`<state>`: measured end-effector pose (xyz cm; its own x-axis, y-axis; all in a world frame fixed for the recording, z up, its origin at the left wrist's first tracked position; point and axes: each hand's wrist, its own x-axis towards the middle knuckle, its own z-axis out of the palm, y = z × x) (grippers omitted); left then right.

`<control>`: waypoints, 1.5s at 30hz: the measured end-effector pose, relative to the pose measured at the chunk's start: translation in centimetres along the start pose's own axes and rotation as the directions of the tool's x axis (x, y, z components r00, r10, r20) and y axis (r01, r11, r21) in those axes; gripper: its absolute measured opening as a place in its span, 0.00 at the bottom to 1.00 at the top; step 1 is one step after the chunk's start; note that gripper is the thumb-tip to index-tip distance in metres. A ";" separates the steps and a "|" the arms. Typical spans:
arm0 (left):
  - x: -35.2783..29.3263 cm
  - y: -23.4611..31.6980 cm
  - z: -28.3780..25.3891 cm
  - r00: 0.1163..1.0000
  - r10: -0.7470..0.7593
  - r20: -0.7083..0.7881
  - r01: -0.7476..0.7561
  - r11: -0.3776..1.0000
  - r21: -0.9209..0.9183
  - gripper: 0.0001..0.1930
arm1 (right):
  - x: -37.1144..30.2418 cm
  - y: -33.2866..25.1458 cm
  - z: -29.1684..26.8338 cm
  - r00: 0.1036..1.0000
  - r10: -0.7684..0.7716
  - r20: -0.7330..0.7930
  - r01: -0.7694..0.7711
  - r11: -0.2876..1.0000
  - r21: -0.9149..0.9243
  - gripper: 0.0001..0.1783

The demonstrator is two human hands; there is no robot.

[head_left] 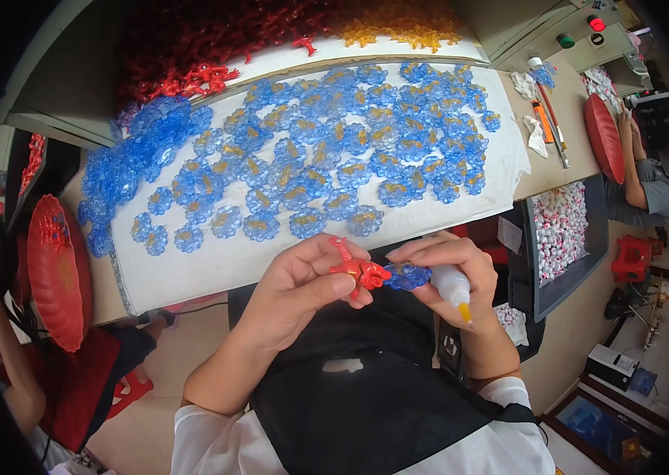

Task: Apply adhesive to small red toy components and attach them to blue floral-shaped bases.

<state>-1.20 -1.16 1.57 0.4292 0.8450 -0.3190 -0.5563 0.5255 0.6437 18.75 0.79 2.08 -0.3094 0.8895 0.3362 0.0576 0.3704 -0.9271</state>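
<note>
My left hand [303, 281] pinches a small red plastic piece [360, 271] between thumb and fingers, just in front of the table edge. My right hand [449, 273] holds a blue translucent flower piece [407, 276] against the red one, and also grips a small white glue bottle [453, 289] with a yellow tip pointing down. Both hands meet over my dark apron [366, 380]. On the white board [192, 269] beyond lie several finished blue flowers with yellow centres [334, 150].
Heaps of red pieces [192, 47] and orange pieces [397, 24] lie at the back. A red oval dish [53, 269] sits left, another red dish [603, 134] right. A tray of white and pink pieces [560, 229] stands right. Other people sit at both sides.
</note>
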 end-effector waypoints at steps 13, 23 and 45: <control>0.0 -0.5 -0.4 0.997 -0.040 0.070 0.044 0.998 -0.055 0.08 | 0.6 -0.6 -1.3 0.969 -0.154 0.193 0.187 0.968 -0.168 0.17; 0.2 -1.0 0.0 0.999 -0.042 0.027 0.042 0.999 0.002 0.13 | 0.6 -0.7 -1.1 0.965 -0.176 0.197 0.214 0.958 -0.193 0.15; 0.0 -1.2 0.2 1.000 -0.008 0.028 0.007 1.000 0.027 0.12 | 0.1 -0.9 -0.8 0.980 -0.114 0.164 0.152 0.959 -0.239 0.16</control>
<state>-0.42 -1.81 0.97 0.4534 0.8376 -0.3048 -0.5336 0.5290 0.6599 19.42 0.72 3.10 -0.4657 0.7854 0.4078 0.2353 0.5541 -0.7985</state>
